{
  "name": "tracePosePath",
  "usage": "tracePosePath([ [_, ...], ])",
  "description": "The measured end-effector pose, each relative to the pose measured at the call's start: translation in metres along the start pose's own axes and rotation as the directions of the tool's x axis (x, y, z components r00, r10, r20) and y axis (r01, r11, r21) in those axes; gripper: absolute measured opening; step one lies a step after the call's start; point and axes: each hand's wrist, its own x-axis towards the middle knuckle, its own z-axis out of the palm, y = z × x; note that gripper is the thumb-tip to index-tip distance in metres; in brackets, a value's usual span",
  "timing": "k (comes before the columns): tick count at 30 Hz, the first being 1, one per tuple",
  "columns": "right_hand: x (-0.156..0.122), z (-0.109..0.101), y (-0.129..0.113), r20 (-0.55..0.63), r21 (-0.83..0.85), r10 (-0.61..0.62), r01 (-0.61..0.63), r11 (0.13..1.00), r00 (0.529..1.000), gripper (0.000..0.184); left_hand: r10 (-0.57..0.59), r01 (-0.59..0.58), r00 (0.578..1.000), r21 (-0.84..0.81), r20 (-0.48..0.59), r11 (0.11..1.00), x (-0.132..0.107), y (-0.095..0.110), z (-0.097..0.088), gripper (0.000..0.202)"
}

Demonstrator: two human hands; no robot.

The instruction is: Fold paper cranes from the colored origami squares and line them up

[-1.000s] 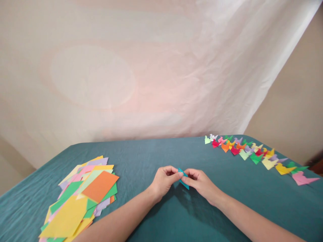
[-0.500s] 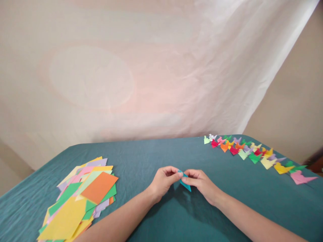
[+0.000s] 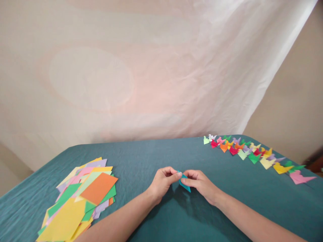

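A small folded piece of blue paper (image 3: 186, 186) is held up over the table, between my two hands. My left hand (image 3: 164, 183) pinches its upper left corner between thumb and fingers. From the other side, my right hand (image 3: 199, 184) grips its right edge, thumb in front and fingers curled behind. The lower tip of the paper points down and slightly right. My fingers cover much of the upper part, so its full shape is hidden.
A loose pile of coloured paper sheets (image 3: 98, 188) lies on the left of the green-covered table (image 3: 151, 153). Several folded paper birds (image 3: 267, 163) stand in rows along the right edge. A pale cloth (image 3: 156, 84) hangs behind the table.
Almost nothing differs. Both hands keep their pinch on the blue paper, and my right thumb has shifted very slightly left on it.
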Motion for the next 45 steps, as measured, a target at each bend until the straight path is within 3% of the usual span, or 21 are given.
tracePosePath([
  [6, 0.0019, 0.0021, 0.0064, -0.057, -0.161, -0.089, 0.079, 0.984, 0.994, 0.030, 0.009, -0.009, 1.000, 0.000, -0.024, 1.000, 0.0001, 0.0009, 0.0018, 0.038],
  [20, 0.0015, 0.0021, -0.0006, -0.009, 0.004, -0.017, 0.017, 1.000, 1.000, 0.026, 0.009, 0.002, 0.994, 0.105, -0.106, 0.994, 0.0012, -0.0018, 0.0044, 0.044],
  [29, 0.0029, 0.0012, 0.0017, -0.010, 0.019, -0.011, 0.011, 1.000, 1.000, 0.023, 0.034, -0.024, 0.995, 0.108, -0.091, 0.994, 0.0008, -0.0014, 0.0051, 0.045],
  [39, 0.0012, 0.0027, 0.0029, 0.007, -0.021, -0.036, 0.036, 0.999, 0.999, 0.027, -0.014, 0.016, 0.999, 0.055, -0.044, 0.998, 0.0080, -0.0044, -0.0040, 0.052],
  [45, 0.0025, 0.0026, 0.0083, -0.060, -0.098, -0.086, 0.080, 0.992, 0.995, 0.032, 0.022, -0.022, 1.000, 0.126, -0.003, 0.992, 0.0024, -0.0017, 0.0017, 0.039],
])
